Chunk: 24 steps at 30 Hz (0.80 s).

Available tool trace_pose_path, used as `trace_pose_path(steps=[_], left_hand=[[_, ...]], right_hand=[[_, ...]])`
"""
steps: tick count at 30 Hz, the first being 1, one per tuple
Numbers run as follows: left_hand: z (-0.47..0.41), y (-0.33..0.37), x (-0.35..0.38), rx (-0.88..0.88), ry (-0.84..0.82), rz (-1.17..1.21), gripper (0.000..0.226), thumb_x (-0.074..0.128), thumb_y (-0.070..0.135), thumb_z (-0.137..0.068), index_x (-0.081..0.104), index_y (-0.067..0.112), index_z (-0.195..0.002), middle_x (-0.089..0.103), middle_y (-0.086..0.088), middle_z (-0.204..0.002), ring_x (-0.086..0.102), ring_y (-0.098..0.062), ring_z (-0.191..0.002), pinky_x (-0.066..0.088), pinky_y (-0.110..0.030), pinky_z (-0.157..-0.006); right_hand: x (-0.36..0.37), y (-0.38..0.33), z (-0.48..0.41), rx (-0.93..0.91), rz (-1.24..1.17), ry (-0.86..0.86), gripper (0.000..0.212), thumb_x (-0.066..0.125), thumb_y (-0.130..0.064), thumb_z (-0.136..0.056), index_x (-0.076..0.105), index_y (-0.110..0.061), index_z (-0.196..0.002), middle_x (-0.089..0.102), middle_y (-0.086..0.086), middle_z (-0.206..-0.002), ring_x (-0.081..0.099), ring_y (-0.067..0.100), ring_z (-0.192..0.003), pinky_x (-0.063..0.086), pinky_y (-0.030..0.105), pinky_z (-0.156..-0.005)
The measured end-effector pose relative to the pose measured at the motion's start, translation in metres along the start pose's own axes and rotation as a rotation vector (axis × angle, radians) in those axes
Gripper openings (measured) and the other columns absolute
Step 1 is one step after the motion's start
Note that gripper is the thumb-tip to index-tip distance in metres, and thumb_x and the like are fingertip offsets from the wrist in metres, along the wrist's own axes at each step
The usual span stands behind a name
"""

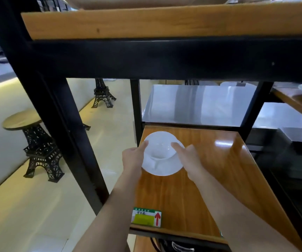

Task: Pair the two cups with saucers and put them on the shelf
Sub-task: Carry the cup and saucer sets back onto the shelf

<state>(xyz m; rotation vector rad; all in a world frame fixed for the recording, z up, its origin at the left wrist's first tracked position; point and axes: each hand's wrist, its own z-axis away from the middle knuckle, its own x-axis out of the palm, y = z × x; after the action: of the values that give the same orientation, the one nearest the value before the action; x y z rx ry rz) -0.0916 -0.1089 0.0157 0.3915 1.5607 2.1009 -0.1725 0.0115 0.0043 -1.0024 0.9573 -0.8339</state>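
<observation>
Label (146,216), green and yellow with a red arrow, sits at the near front edge of the shelf (210,179). Both forearms reach in over that wooden board. Left hand (133,158) and right hand (192,160) hold one saucer (162,170) by opposite rims, each grip closed on its edge with a finger over the top. A white cup (162,150) sits on the saucer. The pair is at the board's left rear part; whether it touches the wood cannot be told. Beyond, left, stands a tower-shaped stool (37,142).
</observation>
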Motion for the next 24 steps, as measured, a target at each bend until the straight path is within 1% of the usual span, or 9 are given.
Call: trace_pose_path(steps=[3,7,10,12,14,16,19,21,24], left_hand=[[-0.008,-0.006,-0.003,-0.033,0.014,-0.027,0.045,0.072,0.036,-0.079,0.044,0.009,-0.056,0.051,-0.008,-0.065,0.05,-0.021,-0.067,0.041,-0.028,-0.055],[-0.014,-0.012,-0.002,-0.113,0.043,-0.011,0.044,0.073,0.039,-0.077,0.045,0.009,-0.062,0.052,-0.008,-0.07,0.05,-0.021,-0.07,0.043,-0.035,-0.069],[-0.014,-0.011,0.0,-0.165,0.037,0.008,0.04,0.073,0.039,-0.078,0.046,0.011,-0.066,0.051,-0.003,-0.071,0.052,-0.023,-0.08,0.042,-0.034,-0.072],[-0.015,-0.011,0.001,-0.179,0.028,0.012,0.041,0.071,0.039,-0.079,0.048,0.005,-0.074,0.051,-0.004,-0.074,0.051,-0.024,-0.083,0.041,-0.033,-0.073],[-0.016,-0.012,0.002,-0.177,0.022,0.01,0.042,0.069,0.039,-0.081,0.051,0.003,-0.093,0.055,-0.007,-0.087,0.051,-0.025,-0.087,0.041,-0.033,-0.073],[-0.015,-0.013,0.003,-0.168,0.019,-0.02,0.049,0.068,0.039,-0.082,0.053,0.001,-0.109,0.055,-0.01,-0.097,0.052,-0.025,-0.09,0.042,-0.033,-0.074],[-0.017,-0.018,0.006,-0.163,0.027,-0.061,0.058,0.066,0.045,-0.081,0.054,0.001,-0.118,0.058,-0.011,-0.107,0.054,-0.027,-0.097,0.046,-0.034,-0.078],[-0.018,-0.018,0.007,-0.149,0.067,-0.226,0.069,0.061,0.057,-0.079,0.055,0.002,-0.12,0.057,-0.014,-0.121,0.051,-0.03,-0.113,0.047,-0.038,-0.091],[-0.013,-0.017,0.006,-0.075,0.122,-0.416,0.086,0.053,0.066,-0.079,0.037,0.007,-0.139,0.036,-0.016,-0.145,0.031,-0.033,-0.135,0.029,-0.046,-0.11]], right_hand=[[0.008,0.006,-0.005,0.047,0.019,-0.031,0.059,0.057,-0.047,-0.084,0.044,-0.008,-0.126,0.053,0.005,-0.103,0.051,0.01,-0.079,0.037,0.022,-0.056],[0.017,0.012,-0.01,0.076,0.051,-0.03,0.054,0.054,-0.045,-0.087,0.044,-0.008,-0.124,0.049,0.004,-0.097,0.048,0.011,-0.079,0.036,0.022,-0.056],[0.02,0.012,-0.01,0.076,0.096,-0.003,0.051,0.051,-0.045,-0.089,0.044,-0.007,-0.122,0.05,0.006,-0.099,0.049,0.014,-0.082,0.035,0.022,-0.055],[0.02,0.011,-0.01,0.088,0.123,-0.007,0.05,0.049,-0.045,-0.09,0.045,-0.007,-0.123,0.049,0.007,-0.101,0.05,0.014,-0.083,0.035,0.022,-0.055],[0.021,0.009,-0.011,0.108,0.142,-0.011,0.053,0.048,-0.046,-0.09,0.045,-0.006,-0.126,0.05,0.008,-0.105,0.051,0.018,-0.09,0.038,0.023,-0.059],[0.02,0.008,-0.012,0.12,0.198,0.016,0.062,0.046,-0.051,-0.088,0.044,-0.006,-0.13,0.048,0.01,-0.119,0.051,0.023,-0.102,0.044,0.028,-0.072],[0.015,0.006,-0.012,0.135,0.262,0.04,0.081,0.046,-0.065,-0.082,0.039,-0.006,-0.138,0.038,0.011,-0.138,0.045,0.028,-0.122,0.043,0.038,-0.094],[0.01,0.006,-0.008,0.109,0.287,0.068,0.09,0.045,-0.072,-0.076,0.037,-0.009,-0.14,0.036,0.011,-0.143,0.039,0.03,-0.129,0.04,0.046,-0.103],[0.0,0.006,0.004,0.017,0.309,0.19,0.085,0.046,-0.069,-0.079,0.035,-0.011,-0.141,0.033,0.01,-0.145,0.036,0.029,-0.132,0.039,0.047,-0.105]])
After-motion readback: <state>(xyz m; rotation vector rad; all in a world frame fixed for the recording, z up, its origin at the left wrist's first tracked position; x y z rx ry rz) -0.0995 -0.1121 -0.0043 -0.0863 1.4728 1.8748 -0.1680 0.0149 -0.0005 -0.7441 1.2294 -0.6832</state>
